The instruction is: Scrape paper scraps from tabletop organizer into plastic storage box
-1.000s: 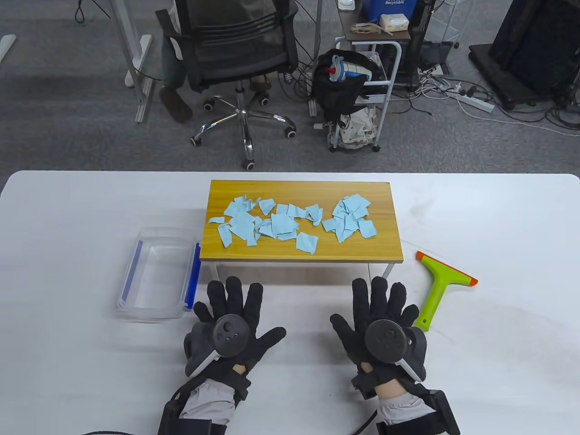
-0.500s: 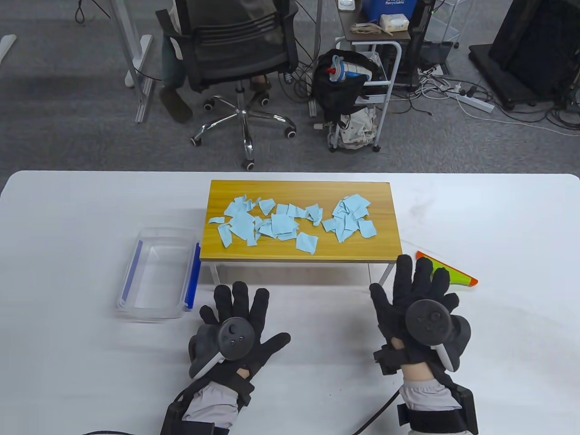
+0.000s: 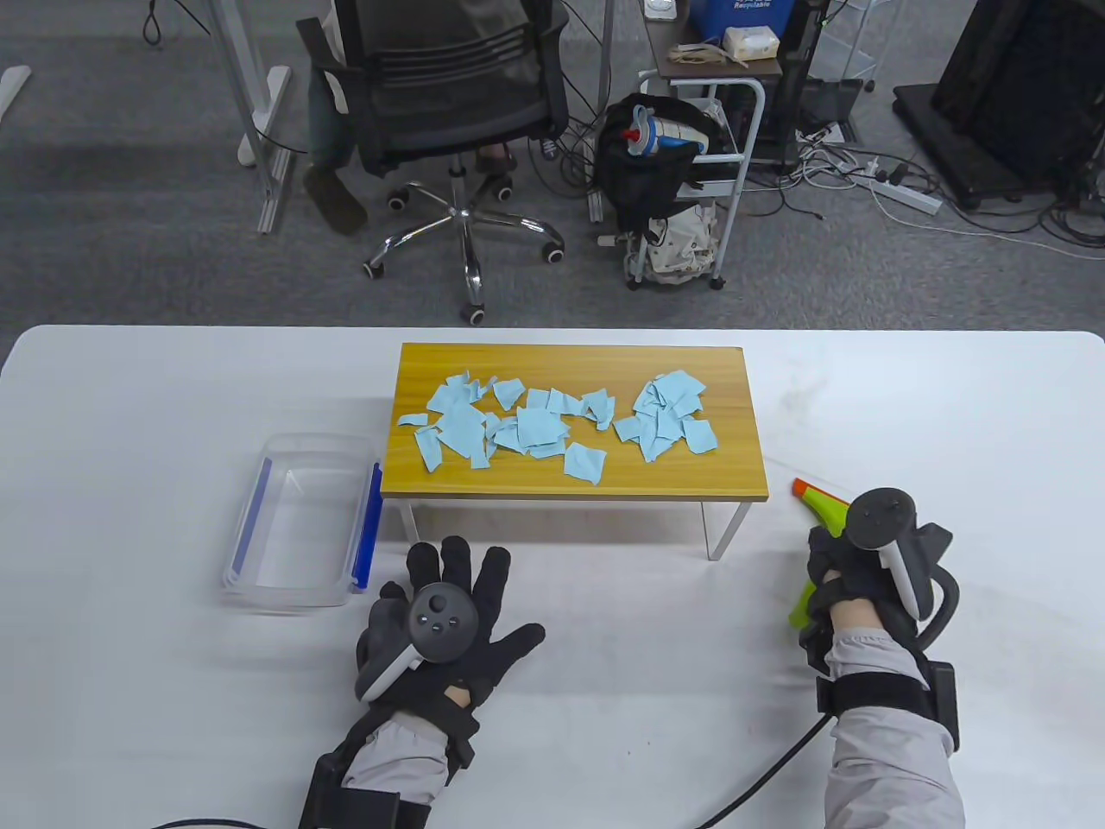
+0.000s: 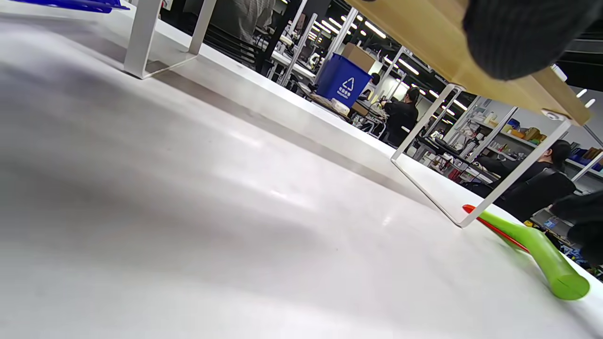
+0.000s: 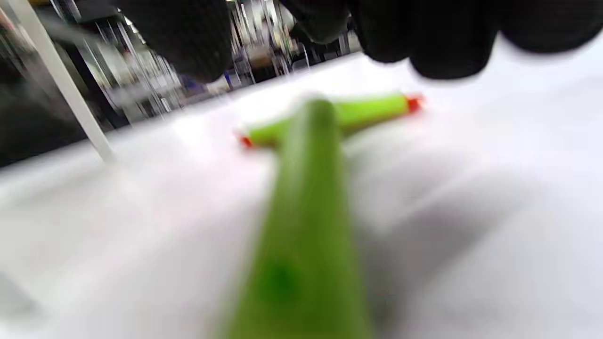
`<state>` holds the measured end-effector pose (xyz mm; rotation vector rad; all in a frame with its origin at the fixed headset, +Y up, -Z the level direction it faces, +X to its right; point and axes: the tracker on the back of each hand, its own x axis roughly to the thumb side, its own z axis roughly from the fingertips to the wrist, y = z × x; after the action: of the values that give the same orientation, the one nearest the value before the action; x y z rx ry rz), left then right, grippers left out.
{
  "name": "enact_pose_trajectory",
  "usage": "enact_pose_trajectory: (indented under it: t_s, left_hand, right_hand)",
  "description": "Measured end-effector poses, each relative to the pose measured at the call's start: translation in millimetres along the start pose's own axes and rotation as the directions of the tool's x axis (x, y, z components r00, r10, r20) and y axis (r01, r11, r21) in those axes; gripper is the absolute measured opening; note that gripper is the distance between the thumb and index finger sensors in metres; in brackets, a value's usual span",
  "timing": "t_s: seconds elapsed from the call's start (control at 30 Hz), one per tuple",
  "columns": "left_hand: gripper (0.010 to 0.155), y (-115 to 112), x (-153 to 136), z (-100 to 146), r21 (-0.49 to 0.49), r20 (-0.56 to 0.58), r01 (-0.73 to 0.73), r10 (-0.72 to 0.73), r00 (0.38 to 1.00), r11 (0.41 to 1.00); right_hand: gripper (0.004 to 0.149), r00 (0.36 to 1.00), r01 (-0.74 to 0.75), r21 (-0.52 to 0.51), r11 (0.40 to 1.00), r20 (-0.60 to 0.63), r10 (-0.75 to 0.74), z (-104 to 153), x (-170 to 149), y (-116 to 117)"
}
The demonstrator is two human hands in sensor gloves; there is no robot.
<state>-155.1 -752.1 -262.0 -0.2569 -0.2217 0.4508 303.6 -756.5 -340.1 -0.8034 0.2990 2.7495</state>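
Several light-blue paper scraps point(image 3: 535, 427) lie on the wooden tabletop organizer point(image 3: 734, 471). The clear plastic storage box point(image 3: 298, 445) with blue latches stands just left of it, open and empty. The green scraper point(image 3: 798, 604) with orange blade ends lies on the table right of the organizer; it also shows in the left wrist view point(image 4: 541, 254) and the right wrist view point(image 5: 306, 212). My right hand point(image 3: 833, 566) is curled over its handle; the fingers hang above the handle in the blurred wrist view, so the grip is unclear. My left hand point(image 3: 449, 579) rests flat on the table, fingers spread.
The organizer stands on white metal legs point(image 3: 721, 531) with a gap beneath, also seen in the left wrist view point(image 4: 513, 174). Bare white tabletop point(image 3: 129, 484) lies on both sides. An office chair point(image 3: 449, 112) and a cart point(image 3: 708, 173) stand beyond the far edge.
My right hand has moved right from the table in front of the organizer, turned on its side and come down over the scraper's handle. My left hand has barely moved.
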Motion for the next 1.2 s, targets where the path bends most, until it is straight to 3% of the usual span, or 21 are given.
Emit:
enact_pose_trajectory:
  t_s: [0.13, 0.37, 0.47, 0.57, 0.7, 0.8, 0.97, 1.07, 1.2]
  left_hand:
    - [0.088, -0.3, 2.1, 0.1, -0.005, 0.011, -0.004, 0.004, 1.0, 1.0]
    - [0.085, -2.1, 3.1, -0.6, -0.001, 0.032, -0.005, 0.005, 0.999, 1.0]
    - [0.083, -1.4, 3.6, 0.2, 0.005, 0.036, -0.007, 0.007, 0.999, 1.0]
    - [0.083, -0.8, 4.2, 1.1, 0.016, 0.039, -0.007, 0.006, 0.999, 1.0]
    - [0.083, -1.8, 6.2, 2.4, 0.016, 0.046, -0.003, 0.002, 0.999, 1.0]
    - [0.085, -2.3, 7.5, 3.5, 0.018, 0.047, 0.017, -0.018, 0.999, 1.0]
    - [0.087, -0.6, 6.1, 3.4, 0.026, 0.035, 0.022, -0.023, 0.999, 0.999]
    - [0.087, 0.0, 5.2, 3.6, 0.034, 0.027, 0.03, -0.031, 0.999, 0.999]
    - [0.087, 0.3, 5.3, 3.9, 0.033, 0.02, 0.038, -0.039, 0.999, 0.999]
  right_hand:
    - [0.073, 0.985, -0.164, 0.044, 0.986, -0.039, 0.165, -4.6, 7.3, 19.9]
    - [0.066, 0.993, -0.023, 0.098, 0.995, -0.116, 0.034, -9.4, -6.0, 23.4]
    - [0.066, 0.993, -0.02, 0.052, 0.998, -0.116, 0.026, -4.2, -12.1, 18.9]
    - [0.067, 0.992, 0.092, -0.033, 0.995, -0.083, -0.095, 2.8, -15.7, 6.3]
    - [0.066, 0.948, 0.318, -0.167, 0.933, 0.051, -0.314, 18.7, -10.3, -33.0]
    - [0.066, 0.907, 0.406, -0.239, 0.882, 0.222, -0.357, 38.5, 6.2, -69.5]
    - [0.06, 0.852, 0.372, -0.285, 0.884, 0.482, -0.203, 81.5, 58.7, -111.7]
    - [0.055, 0.781, 0.312, -0.312, 0.897, 0.622, -0.055, 109.5, 103.9, -124.6]
    - [0.051, 0.68, 0.204, -0.367, 0.907, 0.72, 0.138, 137.0, 159.6, -123.2]
